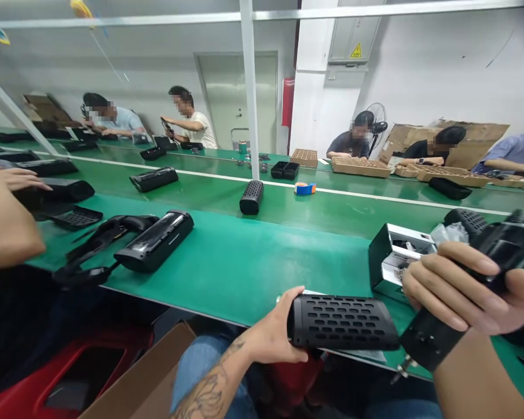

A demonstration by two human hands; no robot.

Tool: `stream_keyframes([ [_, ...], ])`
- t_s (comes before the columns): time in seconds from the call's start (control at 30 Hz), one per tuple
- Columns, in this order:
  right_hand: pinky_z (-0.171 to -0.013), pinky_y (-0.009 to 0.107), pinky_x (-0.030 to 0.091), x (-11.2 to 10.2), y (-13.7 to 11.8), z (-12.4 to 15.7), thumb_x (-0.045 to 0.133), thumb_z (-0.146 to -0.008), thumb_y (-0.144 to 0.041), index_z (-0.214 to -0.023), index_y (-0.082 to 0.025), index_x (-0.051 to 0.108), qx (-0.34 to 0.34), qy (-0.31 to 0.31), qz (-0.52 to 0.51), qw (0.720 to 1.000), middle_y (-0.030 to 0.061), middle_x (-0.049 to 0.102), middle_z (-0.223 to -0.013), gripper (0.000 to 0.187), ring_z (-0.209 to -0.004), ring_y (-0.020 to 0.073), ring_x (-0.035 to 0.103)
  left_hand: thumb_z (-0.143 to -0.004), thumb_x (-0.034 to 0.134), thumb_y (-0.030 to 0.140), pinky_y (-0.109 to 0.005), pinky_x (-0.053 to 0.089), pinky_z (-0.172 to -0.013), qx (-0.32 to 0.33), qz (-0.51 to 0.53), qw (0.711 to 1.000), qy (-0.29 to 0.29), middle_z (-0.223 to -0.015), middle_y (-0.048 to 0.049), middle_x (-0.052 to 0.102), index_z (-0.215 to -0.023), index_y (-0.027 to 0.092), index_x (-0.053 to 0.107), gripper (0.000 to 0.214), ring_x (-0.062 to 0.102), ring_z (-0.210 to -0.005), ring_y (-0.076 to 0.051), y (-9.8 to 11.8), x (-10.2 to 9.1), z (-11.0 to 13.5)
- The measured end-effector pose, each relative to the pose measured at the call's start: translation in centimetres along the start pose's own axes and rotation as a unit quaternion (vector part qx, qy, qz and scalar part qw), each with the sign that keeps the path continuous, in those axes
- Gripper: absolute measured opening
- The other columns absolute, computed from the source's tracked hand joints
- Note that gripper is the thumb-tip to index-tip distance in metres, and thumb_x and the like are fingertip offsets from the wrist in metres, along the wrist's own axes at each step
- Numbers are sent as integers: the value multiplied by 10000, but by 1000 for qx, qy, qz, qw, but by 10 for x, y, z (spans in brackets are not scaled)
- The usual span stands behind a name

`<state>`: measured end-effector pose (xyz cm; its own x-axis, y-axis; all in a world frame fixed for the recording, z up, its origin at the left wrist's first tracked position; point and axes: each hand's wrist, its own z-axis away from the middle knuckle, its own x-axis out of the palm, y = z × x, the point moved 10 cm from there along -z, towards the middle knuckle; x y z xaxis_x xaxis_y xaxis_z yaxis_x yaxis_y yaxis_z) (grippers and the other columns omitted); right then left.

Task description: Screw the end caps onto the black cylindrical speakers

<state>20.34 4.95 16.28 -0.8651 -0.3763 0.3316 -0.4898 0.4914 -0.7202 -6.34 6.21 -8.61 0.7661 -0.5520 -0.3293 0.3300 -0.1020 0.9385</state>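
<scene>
The left hand point(274, 333) grasps the left end of a black, slotted, box-shaped casing point(344, 323) at the near table edge; the right hand point(467, 291) is wrapped round a black handheld tool with a metal tip point(434, 338), just right of the casing. Whether tool and casing touch, I cannot tell. Behind the tool, a black-and-white boxy machine point(378, 262) and a clear plastic bag point(450, 234) crowd the right side. To the left lie a black casing with a glossy window point(157, 241) and tangled black straps point(113, 233), near a co-worker's bare arm point(9, 233). A white metal post point(250, 87) cuts across the far view.

The mat point(244, 262) is smooth green; beyond it are pale walls, a closed door point(264, 87) and seated people.

Far right, brown cardboard trays point(360, 169) hold pieces too small to identify. A black two-compartment tray point(285, 170) stands right of the post.
</scene>
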Motion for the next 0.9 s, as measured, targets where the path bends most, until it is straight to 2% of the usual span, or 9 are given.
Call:
stream_keyframes([
  [0.03,-445,91,135,3,10,-2,676,-1038,-576,-800,-248,370,25,-32,-101,994,-241,283,-470,507,-205,-71,105,-592,1073,287,-555,542,-1334,5,-1,1000,16,-1756,-165,586,-1831,331,410,1406,680,-1504,-421,0,1,2],
  [0.13,-419,80,336,25,33,4,776,-1023,-434,-866,-271,456,103,-139,-344,923,-210,424,-527,392,-235,-31,287,-559,1085,287,-532,557,-1323,-5,11,998,61,-1647,-119,681,-1720,351,533,1287,715,-1443,-412,-2,-6,3],
  [0.23,-440,162,504,26,75,18,846,-1020,-420,-882,-276,505,173,-92,-344,918,-174,452,-548,394,-278,7,275,-547,1074,284,-503,616,-1255,-43,38,993,102,-1540,-83,755,-1731,365,515,1312,774,-1358,-393,-15,-34,-2],
  [0.3,-457,215,556,25,115,34,936,-952,-480,-883,-273,515,245,-58,-308,918,-142,517,-558,474,-310,39,344,-570,1058,320,-508,623,-1255,-39,52,987,145,-1527,-73,774,-1721,364,529,1267,778,-1383,-395,-20,-66,-11],
  [0.4,-455,250,573,27,179,59,989,-876,-564,-906,-265,534,337,-78,-306,887,-95,593,-558,545,-340,97,481,-577,1067,393,-538,625,-1269,-12,57,968,245,-1510,-85,798,-1669,333,575,1198,780,-1417,-403,-21,-124,-36],
  [0.47,-410,267,551,16,224,72,1038,-784,-580,-894,-260,552,392,-41,-337,855,-107,565,-519,592,-318,111,447,-601,1070,370,-516,664,-1218,-24,47,943,330,-1447,-97,827,-1635,298,594,1141,813,-1363,-385,-22,-158,-60],
  [0.53,-367,243,487,1,262,79,1062,-725,-625,-887,-257,556,414,3,-342,843,-135,499,-488,646,-310,84,346,-692,1043,314,-464,683,-1177,-49,30,916,397,-1413,-104,837,-1622,265,588,1036,832,-1322,-342,-20,-180,-91],
  [0.67,-447,205,471,-32,313,88,1055,-743,-607,-976,-247,597,425,127,-330,834,-152,491,-559,628,-405,63,375,-919,952,340,-437,631,-1234,-78,-9,886,457,-1562,-168,748,-1675,211,474,904,780,-1408,-299,-1,-190,-174],
  [0.9,-493,262,468,-62,338,95,976,-808,-492,-1008,-243,616,465,261,-287,796,-122,537,-610,481,-480,110,524,-952,930,434,-507,562,-1279,-129,-84,857,491,-1712,-280,546,-1756,238,276,1055,658,-1573,-392,26,-162,-304],
])
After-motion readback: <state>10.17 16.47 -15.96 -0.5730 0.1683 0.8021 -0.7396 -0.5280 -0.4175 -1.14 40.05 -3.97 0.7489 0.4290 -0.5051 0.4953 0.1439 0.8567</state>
